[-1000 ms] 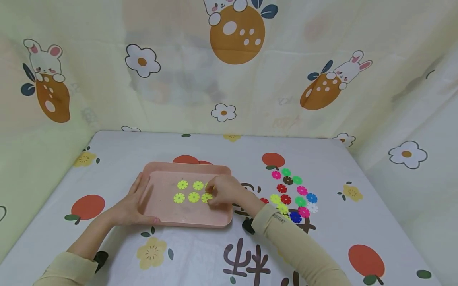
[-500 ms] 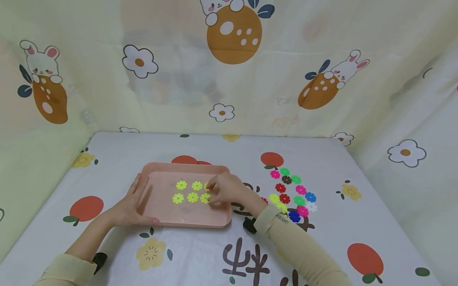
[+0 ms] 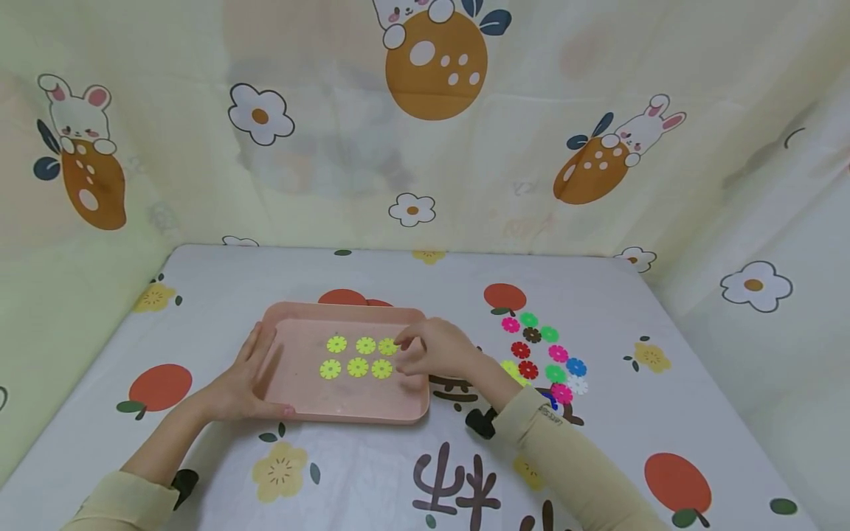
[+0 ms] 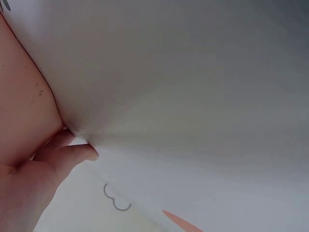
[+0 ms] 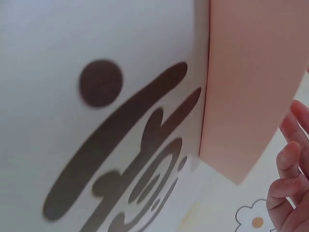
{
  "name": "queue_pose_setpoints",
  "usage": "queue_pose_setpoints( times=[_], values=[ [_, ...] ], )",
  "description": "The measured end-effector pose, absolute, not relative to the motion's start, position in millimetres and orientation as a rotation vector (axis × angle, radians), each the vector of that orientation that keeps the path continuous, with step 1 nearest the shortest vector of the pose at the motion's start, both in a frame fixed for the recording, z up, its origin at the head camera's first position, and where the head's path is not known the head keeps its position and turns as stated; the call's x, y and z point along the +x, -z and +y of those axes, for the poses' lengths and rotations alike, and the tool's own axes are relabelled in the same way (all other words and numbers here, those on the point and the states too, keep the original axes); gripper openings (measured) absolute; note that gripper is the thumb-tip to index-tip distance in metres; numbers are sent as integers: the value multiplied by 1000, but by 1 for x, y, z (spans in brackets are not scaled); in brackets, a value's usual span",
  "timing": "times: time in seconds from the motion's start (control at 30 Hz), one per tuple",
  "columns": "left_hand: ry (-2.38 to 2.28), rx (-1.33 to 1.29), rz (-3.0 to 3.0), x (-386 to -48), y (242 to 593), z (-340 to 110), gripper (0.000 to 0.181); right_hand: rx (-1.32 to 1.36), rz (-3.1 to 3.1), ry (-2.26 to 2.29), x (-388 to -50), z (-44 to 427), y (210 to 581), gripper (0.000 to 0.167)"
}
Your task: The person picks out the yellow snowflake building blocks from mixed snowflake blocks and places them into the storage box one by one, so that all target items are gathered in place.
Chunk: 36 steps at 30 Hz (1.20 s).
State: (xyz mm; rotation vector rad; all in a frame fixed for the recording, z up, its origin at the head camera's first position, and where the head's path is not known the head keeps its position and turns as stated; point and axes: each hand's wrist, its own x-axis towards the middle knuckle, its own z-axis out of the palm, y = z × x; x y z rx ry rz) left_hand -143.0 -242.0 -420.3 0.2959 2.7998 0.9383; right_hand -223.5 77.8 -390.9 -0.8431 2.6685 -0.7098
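Note:
A pink tray (image 3: pixel 305 398) lies on the table with several yellow-green flower-shaped discs (image 3: pixel 358 367) in two rows inside it. My left hand (image 3: pixel 242 387) rests against the tray's left end, its fingers along the left side and the thumb by the front edge. Over the tray's right end is my right hand (image 3: pixel 438 350), its thumb and index finger apart with nothing seen between them, just right of the rows. In the right wrist view that hand's fingers (image 5: pixel 288 157) are bent loosely beside the tray wall (image 5: pixel 251 92).
Right of the tray lie loose flower-shaped discs: red (image 3: pixel 520 349), pink (image 3: pixel 558 354), green (image 3: pixel 549 334), brown (image 3: pixel 532 335), blue (image 3: pixel 576 366) and white (image 3: pixel 579 384). More yellow-green discs (image 3: pixel 514 372) are partly behind the right forearm. A printed cloth (image 3: pixel 372 472) covers the table; a curtain (image 3: pixel 332 177) hangs behind.
My right hand has let go of a yellow-green disc and drawn back to the right, uncovering the right-hand discs of both rows. The left hand and tray stay put.

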Motion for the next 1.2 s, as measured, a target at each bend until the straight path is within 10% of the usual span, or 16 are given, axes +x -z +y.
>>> queue_pose_setpoints(
  times=[1.2],
  values=[
    [-920,286,2811,-143,422,-242,127,-877,2848,673,-208,177,374,40]
  ],
)
